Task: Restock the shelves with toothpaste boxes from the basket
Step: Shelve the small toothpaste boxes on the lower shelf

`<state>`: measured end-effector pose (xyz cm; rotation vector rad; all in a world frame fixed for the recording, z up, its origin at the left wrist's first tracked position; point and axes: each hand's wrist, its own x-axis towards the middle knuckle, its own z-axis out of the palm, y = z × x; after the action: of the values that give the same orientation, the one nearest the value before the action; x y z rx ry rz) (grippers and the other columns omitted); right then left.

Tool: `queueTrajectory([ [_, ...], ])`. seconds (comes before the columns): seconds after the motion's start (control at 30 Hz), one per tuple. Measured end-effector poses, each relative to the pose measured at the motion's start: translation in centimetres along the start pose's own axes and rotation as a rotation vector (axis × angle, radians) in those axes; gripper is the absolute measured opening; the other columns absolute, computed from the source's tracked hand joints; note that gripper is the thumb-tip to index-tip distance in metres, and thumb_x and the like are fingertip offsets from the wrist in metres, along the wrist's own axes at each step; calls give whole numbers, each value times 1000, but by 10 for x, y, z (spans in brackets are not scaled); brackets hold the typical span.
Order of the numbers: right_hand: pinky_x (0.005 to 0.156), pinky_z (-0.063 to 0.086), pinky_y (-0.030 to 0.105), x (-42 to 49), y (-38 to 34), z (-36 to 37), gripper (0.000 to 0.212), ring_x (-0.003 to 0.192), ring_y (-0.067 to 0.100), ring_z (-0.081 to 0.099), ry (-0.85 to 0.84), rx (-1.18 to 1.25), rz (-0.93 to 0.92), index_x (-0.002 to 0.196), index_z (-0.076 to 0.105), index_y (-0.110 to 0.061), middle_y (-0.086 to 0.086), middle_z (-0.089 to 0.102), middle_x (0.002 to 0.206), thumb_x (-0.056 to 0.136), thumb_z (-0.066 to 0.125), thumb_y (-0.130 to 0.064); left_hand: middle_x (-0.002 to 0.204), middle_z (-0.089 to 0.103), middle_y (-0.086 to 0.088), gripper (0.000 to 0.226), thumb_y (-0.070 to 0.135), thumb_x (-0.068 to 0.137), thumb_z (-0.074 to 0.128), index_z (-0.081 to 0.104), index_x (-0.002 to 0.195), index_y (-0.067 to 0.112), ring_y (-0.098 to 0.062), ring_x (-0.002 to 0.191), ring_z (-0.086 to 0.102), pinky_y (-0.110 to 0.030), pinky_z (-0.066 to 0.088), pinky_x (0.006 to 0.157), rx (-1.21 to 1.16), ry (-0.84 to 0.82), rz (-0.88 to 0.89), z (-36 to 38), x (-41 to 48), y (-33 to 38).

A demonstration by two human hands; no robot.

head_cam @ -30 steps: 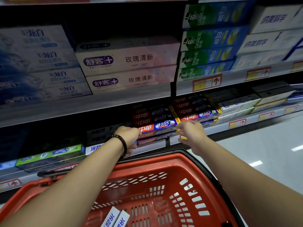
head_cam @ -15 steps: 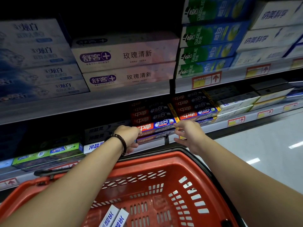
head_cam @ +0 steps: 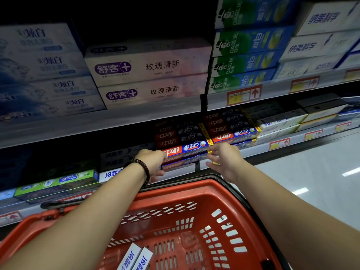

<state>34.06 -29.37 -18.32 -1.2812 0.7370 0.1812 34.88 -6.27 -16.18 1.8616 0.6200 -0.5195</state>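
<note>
The head view shows both hands out at the lower shelf (head_cam: pixel 272 148), either side of a red-and-blue box (head_cam: pixel 185 150) lying on top of a stack of the same kind. This looks like the placing step: the box seems to be getting squared onto its pile.

The left hand (head_cam: pixel 153 162), with a bead bracelet (head_cam: pixel 143 169) at the wrist, is at the box's left end, knuckles up and fingers curled toward it; whether they grip the box or only press it cannot be told. The right hand (head_cam: pixel 224 158) is just beside the right end, palm turned inward and fingers spread loose, holding nothing. Both forearms reach forward over the red basket (head_cam: pixel 224 193), which sits close below the shelf edge.

Two white boxes (head_cam: pixel 136 258) lie side by side on the basket floor, at the bottom of the view. They appear to match the white-and-blue boxes (head_cam: pixel 111 174) left of the stack. The next move probably calls for pulling the hands back, reaching down into the basket, and taking one of those to that left slot.
</note>
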Motion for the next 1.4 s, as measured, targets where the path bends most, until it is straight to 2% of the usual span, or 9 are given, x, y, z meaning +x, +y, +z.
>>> queueTrajectory([
  [0.27, 80, 65, 45, -9, -1, 0, 17, 123, 30, 65, -111, -56, 37, 111, 64, -11, 12, 60, 134, 102, 53, -2, 106, 73, -9, 11, 26, 95, 66, 63, 97, 16, -23, 80, 78, -34, 56, 64, -16, -7, 8, 1, 1, 0],
  [0.47, 81, 65, 44, -10, 0, 2, 42, 124, 30, 66, -118, -32, 5, 146, 53, -5, 11, 62, 138, 105, 51, 0, 109, 73, -10, 12, 27, 95, 67, 65, 98, 16, -23, 78, 78, -32, 56, 58, -21, -6, 3, 0, 1, -2],
  [0.7, 78, 66, 44, -11, -2, 0, 31, 116, 28, 69, -77, -87, 7, 135, 58, -5, 14, 60, 135, 104, 55, -7, 102, 75, -15, 14, 28, 96, 66, 63, 94, 14, -23, 74, 77, -32, 56, 60, 7, 5, 3, 1, -2, 0],
  [0.83, 83, 65, 44, -15, -1, -2, 30, 114, 29, 69, -44, -122, -13, 135, 58, -4, 14, 60, 133, 106, 55, -9, 103, 73, -15, 16, 28, 97, 66, 63, 92, 12, -28, 88, 79, -35, 57, 64, 9, 4, 8, 0, -4, 1],
  [1.03, 79, 63, 42, -30, -13, -3, 6, 93, 27, 59, -24, -217, -70, 104, 61, -6, 13, 56, 102, 102, 56, -5, 93, 68, -13, 17, 24, 98, 64, 60, 93, 8, -28, 76, 67, -36, 49, 62, -6, -32, -7, -6, -9, 7],
  [1.13, 68, 60, 36, -38, -18, -4, 22, 82, 41, 50, -25, -304, -70, 120, 61, 4, 13, 48, 98, 103, 51, -5, 84, 66, -8, 16, 22, 99, 62, 56, 98, 7, -26, 76, 59, -35, 44, 62, 11, -48, 13, -12, -16, 13],
  [1.2, 67, 59, 34, -45, -22, -3, 18, 82, 42, 47, -36, -329, -84, 113, 59, 8, 13, 48, 96, 104, 50, -5, 89, 70, -8, 19, 25, 97, 64, 60, 103, 7, -26, 74, 65, -33, 48, 62, 39, -56, 35, -15, -19, 17],
  [1.3, 78, 59, 41, -53, -29, -2, 15, 84, 28, 52, -32, -334, -100, 92, 59, -11, 13, 53, 91, 104, 53, -7, 97, 75, -11, 20, 25, 94, 67, 69, 101, 7, -26, 70, 68, -36, 53, 63, 63, -61, 74, -18, -26, 22],
  [1.4, 82, 57, 43, -62, -37, -2, 16, 82, 26, 50, -52, -376, -126, 91, 59, -14, 11, 53, 86, 103, 51, -6, 100, 76, -13, 21, 27, 95, 67, 70, 105, 9, -25, 67, 69, -34, 55, 62, 89, -63, 105, -21, -34, 25],
])
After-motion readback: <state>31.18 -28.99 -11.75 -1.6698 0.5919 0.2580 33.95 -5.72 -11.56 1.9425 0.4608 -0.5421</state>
